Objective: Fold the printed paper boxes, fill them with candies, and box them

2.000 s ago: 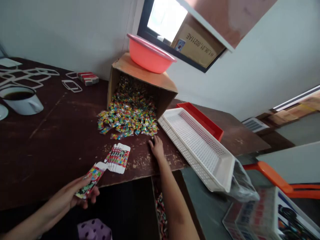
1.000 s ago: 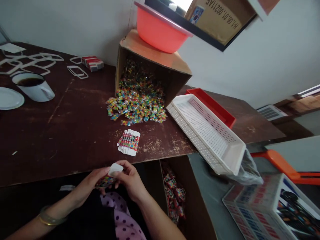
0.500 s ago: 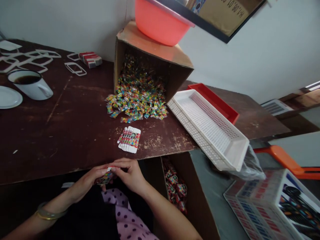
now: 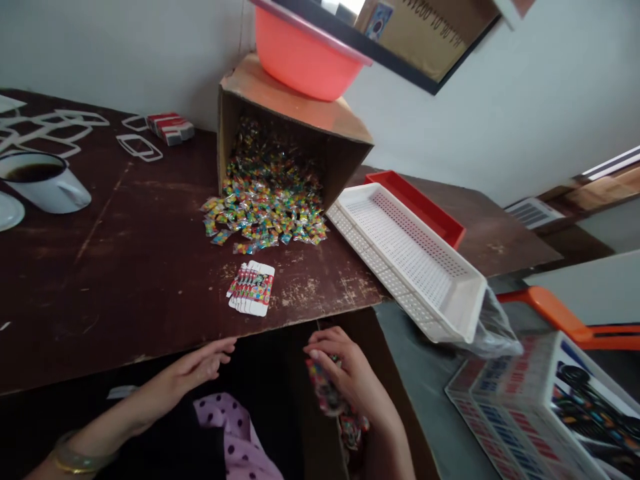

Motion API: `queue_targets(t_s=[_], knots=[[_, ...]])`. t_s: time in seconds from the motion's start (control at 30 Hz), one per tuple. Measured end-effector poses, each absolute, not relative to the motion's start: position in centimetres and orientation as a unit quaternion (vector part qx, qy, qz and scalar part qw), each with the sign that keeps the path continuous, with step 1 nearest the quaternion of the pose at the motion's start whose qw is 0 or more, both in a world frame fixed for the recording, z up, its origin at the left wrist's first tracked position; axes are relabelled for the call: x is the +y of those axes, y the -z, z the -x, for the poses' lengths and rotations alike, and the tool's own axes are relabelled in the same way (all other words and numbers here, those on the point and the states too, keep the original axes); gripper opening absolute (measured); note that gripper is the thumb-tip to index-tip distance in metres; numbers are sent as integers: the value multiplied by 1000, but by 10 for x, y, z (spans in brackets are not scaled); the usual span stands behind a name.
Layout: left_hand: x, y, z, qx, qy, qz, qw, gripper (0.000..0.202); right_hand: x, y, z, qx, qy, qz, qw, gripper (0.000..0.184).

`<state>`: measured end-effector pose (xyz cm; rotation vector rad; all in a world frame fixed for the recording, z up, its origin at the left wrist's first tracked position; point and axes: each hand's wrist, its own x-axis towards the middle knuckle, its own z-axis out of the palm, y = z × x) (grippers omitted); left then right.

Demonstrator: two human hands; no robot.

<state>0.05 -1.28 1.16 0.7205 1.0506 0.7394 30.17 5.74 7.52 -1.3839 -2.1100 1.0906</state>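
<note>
In my right hand [image 4: 350, 377] is a small printed candy box [image 4: 323, 387], held over the open carton [image 4: 400, 400] beside my lap. Inside that carton, partly hidden by my right arm, lie several more colourful packs [image 4: 353, 430]. My left hand [image 4: 200, 365] is by the table's front edge, fingers stretched out and nothing in it. On the table just beyond lies a fanned stack of flat printed boxes [image 4: 251, 289]. Farther back, small wrapped candies [image 4: 270, 213] spill from a cardboard box [image 4: 295, 100] lying on its side.
A pink basin [image 4: 310, 57] rests on the cardboard box. To the right are a white perforated tray [image 4: 410, 247], a red tray [image 4: 420, 207] and a plastic crate [image 4: 530, 407]. An enamel mug [image 4: 65, 190] of dark liquid and white paper frames [image 4: 140, 147] are at the left.
My right hand has moved right with the candy box, from my lap to above the carton. My left hand has let go of the box and opened. The view has shifted slightly.
</note>
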Motion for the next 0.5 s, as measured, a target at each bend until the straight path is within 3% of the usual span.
queue_targets(t_s=[0.07, 0.17, 0.2, 0.37, 0.5], knots=[[-8, -10, 1, 505, -333, -317, 731, 47, 75, -66, -305, -792, -325, 488, 170, 23], [-5, -12, 0, 518, -323, -304, 732, 48, 112, -27, -273, -856, -273, 403, 175, 69], [-5, -13, 0, 517, -319, -306, 733, 48, 125, -12, -259, -873, -252, 382, 168, 73], [-10, -13, 8, 515, -315, -306, 736, 46, 168, 22, -229, -927, -183, 297, 136, 32], [-8, -9, 6, 507, -339, -281, 741, 45, 144, 15, -232, -926, -155, 307, 156, 25]])
